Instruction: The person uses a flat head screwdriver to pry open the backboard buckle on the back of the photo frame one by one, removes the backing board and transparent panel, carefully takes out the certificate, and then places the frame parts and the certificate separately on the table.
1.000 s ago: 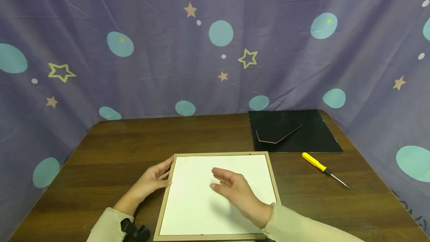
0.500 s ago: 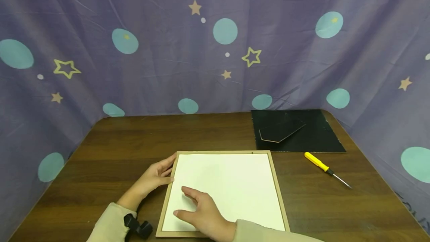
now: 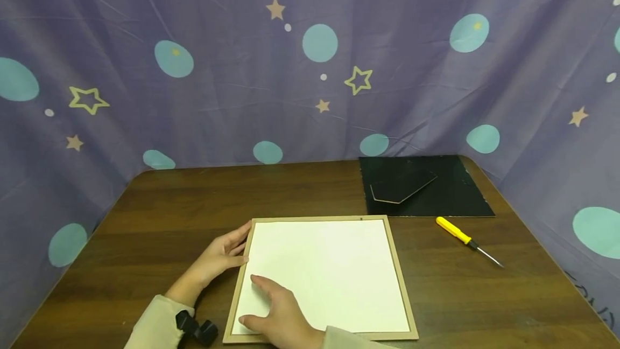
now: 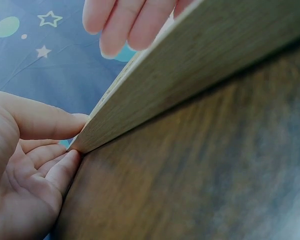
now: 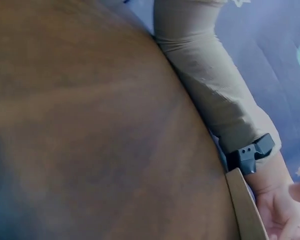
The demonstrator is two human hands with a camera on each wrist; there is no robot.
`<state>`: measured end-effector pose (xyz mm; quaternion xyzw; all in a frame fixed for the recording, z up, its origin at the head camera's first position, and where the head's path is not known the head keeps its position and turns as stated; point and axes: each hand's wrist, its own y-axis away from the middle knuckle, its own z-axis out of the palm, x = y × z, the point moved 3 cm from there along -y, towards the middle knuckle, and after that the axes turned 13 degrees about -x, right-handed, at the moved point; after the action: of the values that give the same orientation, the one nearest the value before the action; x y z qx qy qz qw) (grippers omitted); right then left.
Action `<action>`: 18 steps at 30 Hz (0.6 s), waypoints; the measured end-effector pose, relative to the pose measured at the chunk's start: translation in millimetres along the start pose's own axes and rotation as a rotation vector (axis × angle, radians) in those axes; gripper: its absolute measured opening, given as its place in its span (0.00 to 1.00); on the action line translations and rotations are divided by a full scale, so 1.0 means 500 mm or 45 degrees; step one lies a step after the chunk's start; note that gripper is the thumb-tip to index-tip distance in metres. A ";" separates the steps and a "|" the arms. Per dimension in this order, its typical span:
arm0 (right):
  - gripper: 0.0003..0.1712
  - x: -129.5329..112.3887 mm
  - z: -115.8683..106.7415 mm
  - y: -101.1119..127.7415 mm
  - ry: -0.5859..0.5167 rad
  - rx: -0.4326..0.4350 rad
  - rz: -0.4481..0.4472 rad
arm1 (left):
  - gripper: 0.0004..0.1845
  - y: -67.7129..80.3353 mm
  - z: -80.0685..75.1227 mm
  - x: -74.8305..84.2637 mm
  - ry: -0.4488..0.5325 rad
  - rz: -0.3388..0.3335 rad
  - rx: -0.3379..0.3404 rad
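Fingers of the left hand (image 3: 215, 257) pinch the wooden frame (image 3: 399, 276) in the head view, thumb on its left rim and the others against the outer side. The frame lies flat at bottom centre on the surface (image 3: 169, 220), a white sheet (image 3: 334, 273) filling it. At the lower centre, the right hand (image 3: 281, 314) has its thumb and fingers spread wide over the sheet's lower left, holding nothing. The step in hand seems to be steadying the frame while the right hand works over the sheet; the next move calls for the left grip to stay firm and the right fingers to come down evenly. At upper right lies a black board (image 3: 460, 187) with a flap on it, and nearer, a screwdriver (image 3: 467, 240). The right wrist is cut off by the bottom edge.

In the left wrist view, the left thumb and fingertips meet the frame's far end at left, while other fingertips, presumably the right hand's, hang at the top; the sheet is almost wholly hidden.

In the right wrist view, brown surface fills most of the left, blurred. Only a frame end and the left hand show at lower right; whether the right fingers touch the sheet, I cannot tell.
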<state>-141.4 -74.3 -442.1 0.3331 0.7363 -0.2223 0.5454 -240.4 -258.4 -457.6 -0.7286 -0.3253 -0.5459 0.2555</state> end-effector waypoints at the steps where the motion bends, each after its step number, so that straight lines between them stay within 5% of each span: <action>1: 0.39 0.000 0.001 0.000 0.030 -0.021 -0.005 | 0.42 0.000 0.000 0.000 0.001 0.002 0.001; 5: 0.37 0.000 -0.002 -0.004 0.163 -0.080 -0.062 | 0.42 0.000 0.001 0.002 0.002 0.008 0.004; 11: 0.38 0.006 -0.006 -0.007 0.221 -0.055 -0.078 | 0.42 0.005 0.005 0.005 -0.003 -0.009 0.011; 18: 0.40 0.008 -0.002 -0.007 0.453 -0.035 -0.148 | 0.42 0.000 0.004 0.007 -0.012 0.005 0.015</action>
<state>-145.2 -74.7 -445.5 0.3164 0.8422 -0.1809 0.3972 -238.4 -256.5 -454.9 -0.7304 -0.3284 -0.5398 0.2595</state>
